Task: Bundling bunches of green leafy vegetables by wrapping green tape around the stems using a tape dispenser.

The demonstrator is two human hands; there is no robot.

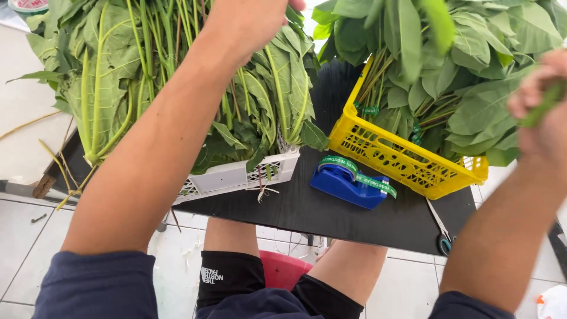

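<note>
The left hand (251, 20) is cut off by the top edge of the view, so only its back and wrist show; it is sunk among the loose leafy stalks (147, 71), and whether its fingers are spread or closed on a stem cannot be told. The right hand (540, 112) is blurred at the right edge of the view, its fingers curled shut and pinching a green stem (546, 103), whose far end is too smeared to follow. The loose stalks are long, pale green and ribbed, with broad lobed leaves, heaped in a white slotted crate (236, 177) on the left part of a black table (307, 210), spilling over the table's left edge and hiding most of the crate. A yellow slotted crate (401, 159) sits toward the right edge, holding leaves tied in bunches (460, 88) with green tape bands; its back wall is hidden under them. Between the two crates, near the front edge, lies a blue tape dispenser (345, 186) with green tape. Scissors (440, 230) lie at the front right corner, the handles overhanging the edge. Below the front edge a red stool (283, 269) shows between the person's knees, mostly covered.
</note>
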